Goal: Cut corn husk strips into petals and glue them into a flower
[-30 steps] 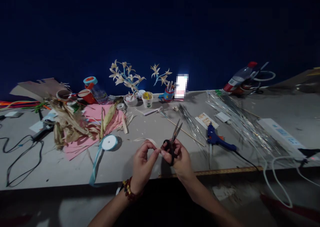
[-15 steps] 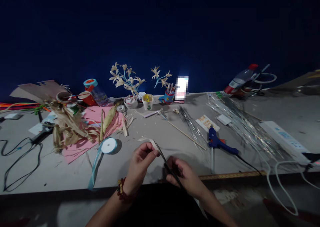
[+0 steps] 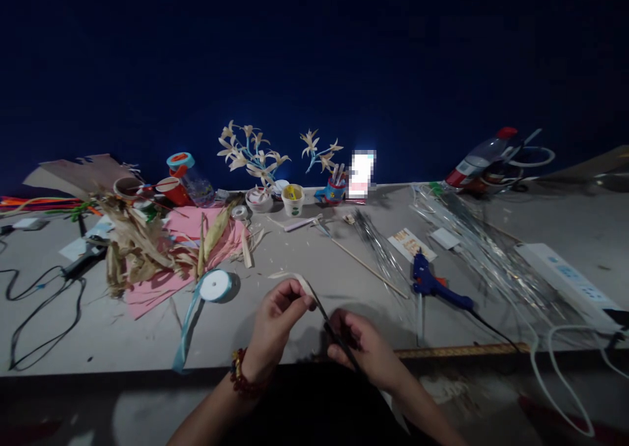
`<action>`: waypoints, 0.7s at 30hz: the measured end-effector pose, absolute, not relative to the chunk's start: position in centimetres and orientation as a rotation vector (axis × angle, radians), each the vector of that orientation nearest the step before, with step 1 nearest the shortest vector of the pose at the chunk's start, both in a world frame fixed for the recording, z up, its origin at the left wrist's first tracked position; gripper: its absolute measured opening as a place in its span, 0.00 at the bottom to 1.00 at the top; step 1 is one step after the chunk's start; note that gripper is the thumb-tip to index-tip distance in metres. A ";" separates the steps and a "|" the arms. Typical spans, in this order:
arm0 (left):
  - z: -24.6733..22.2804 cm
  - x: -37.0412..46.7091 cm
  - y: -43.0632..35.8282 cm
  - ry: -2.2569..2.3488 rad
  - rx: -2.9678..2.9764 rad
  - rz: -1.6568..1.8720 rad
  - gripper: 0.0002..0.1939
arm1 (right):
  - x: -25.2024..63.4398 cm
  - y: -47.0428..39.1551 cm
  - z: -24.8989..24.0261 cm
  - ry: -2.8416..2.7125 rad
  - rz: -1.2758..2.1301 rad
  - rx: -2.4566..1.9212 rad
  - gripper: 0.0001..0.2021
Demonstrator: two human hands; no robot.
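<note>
Between thumb and fingertips, my left hand [image 3: 279,316] pinches a thin pale strip of corn husk [image 3: 301,280], its loose end pointing left over the table. Dark scissors [image 3: 340,341] are gripped in my right hand [image 3: 367,351], blades angled up and left alongside the strip at my left fingertips. The blades look close together, and the handles are partly hidden by my fingers. Left of my hands, a roll of light blue ribbon [image 3: 215,285] lies with its tail hanging over the table edge.
Dried corn husks [image 3: 142,243] are heaped on pink sheets [image 3: 147,298] at left. Pale husk flowers [image 3: 253,151] stand in a cup at the back. To the right lie a blue glue gun [image 3: 437,289], a wooden stick [image 3: 368,266], silvery wires [image 3: 491,256] and a white power strip [image 3: 565,282].
Both hands keep nearly the same pose. The scissor blades appear slightly closer together by the husk strip. Background things have shifted a little to the right as the view turned.
</note>
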State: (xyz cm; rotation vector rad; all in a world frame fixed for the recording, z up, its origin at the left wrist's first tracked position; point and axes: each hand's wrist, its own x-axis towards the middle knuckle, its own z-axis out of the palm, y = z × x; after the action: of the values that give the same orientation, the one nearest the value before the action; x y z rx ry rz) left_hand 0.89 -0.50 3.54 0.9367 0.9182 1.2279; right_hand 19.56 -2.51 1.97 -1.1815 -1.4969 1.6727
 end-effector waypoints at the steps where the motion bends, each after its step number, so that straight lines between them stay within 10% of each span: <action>1: 3.6 0.9 -0.5 0.919 0.936 1.230 0.07 | 19.6 -2.5 2.0 -1.490 1.677 -1.186 0.25; 21: 4.2 0.8 -0.5 0.934 0.977 1.211 0.09 | 19.7 -3.0 1.2 -1.437 1.674 -1.244 0.23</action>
State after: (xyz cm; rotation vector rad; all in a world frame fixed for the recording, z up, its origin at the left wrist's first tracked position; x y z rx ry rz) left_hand 0.81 -0.46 4.22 0.9769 0.9344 1.2109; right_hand 19.69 -2.99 1.18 -1.2436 -1.4366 1.6737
